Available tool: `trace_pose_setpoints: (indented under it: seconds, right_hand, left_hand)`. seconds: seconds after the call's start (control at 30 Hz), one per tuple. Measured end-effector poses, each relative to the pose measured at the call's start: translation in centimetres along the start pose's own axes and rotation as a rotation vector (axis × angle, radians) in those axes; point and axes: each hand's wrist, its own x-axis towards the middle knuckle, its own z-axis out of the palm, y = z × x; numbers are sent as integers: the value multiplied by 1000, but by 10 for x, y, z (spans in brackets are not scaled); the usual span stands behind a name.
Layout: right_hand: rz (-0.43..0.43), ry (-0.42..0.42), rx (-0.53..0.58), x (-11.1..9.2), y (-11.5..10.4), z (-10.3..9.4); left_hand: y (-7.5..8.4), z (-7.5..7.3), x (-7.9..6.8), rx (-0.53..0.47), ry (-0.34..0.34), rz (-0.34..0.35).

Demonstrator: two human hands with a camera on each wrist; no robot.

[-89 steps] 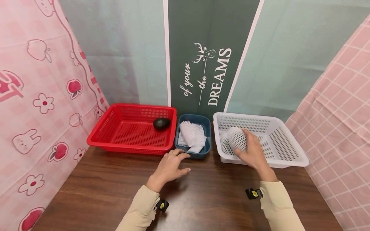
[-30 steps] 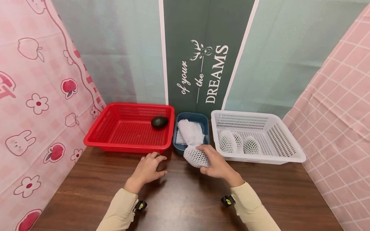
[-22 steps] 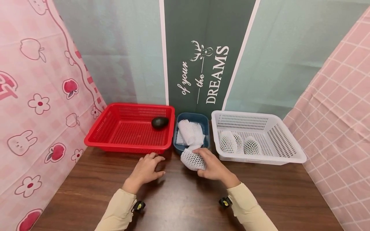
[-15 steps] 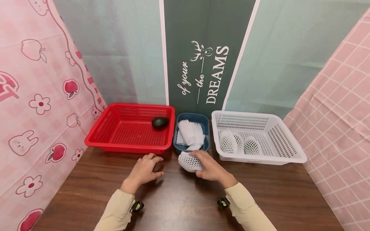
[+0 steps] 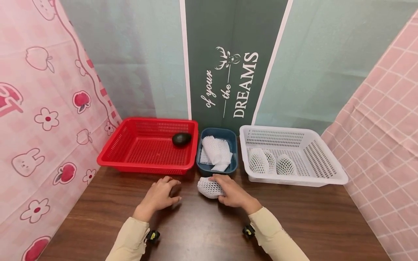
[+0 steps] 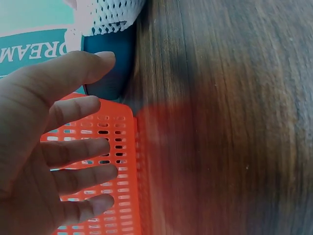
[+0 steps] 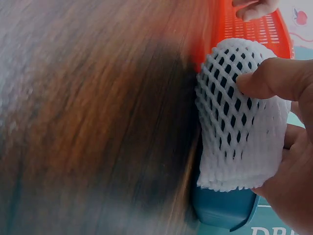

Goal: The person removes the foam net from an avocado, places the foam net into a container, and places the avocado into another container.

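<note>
My right hand (image 5: 233, 192) holds a dark avocado in a white foam net (image 7: 227, 103) low over the table, just in front of the blue tub (image 5: 217, 173). In the right wrist view the thumb presses on the mesh and dark skin shows through its holes. My left hand (image 5: 159, 195) hovers before the red basket (image 5: 147, 168), its fingers spread and relaxed, holding nothing in the left wrist view. Inside the blue tub lie several white foam nets (image 5: 215, 152). A bare dark avocado (image 5: 181, 139) sits at the right side of the red basket.
At the right stands a white basket (image 5: 313, 182) holding several netted greenish fruits (image 5: 285, 165) along its near left side. The brown wooden table (image 5: 202, 232) spreads in front. Printed cloths hang behind and on both sides.
My right hand has carried a netted avocado from the white basket leftward and down to the table before the blue tub. My left hand has shifted left from the tub's front edge.
</note>
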Motion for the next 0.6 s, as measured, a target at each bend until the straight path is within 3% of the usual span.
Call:
trace_pose_setpoints:
  seconds: [0.2, 0.6]
  right_hand:
    - [32, -26, 14, -1, 2, 0]
    - [12, -32, 18, -2, 3, -1]
  left_hand:
    - [-1, 1, 0, -13, 11, -1]
    - [1, 0, 2, -15, 21, 25]
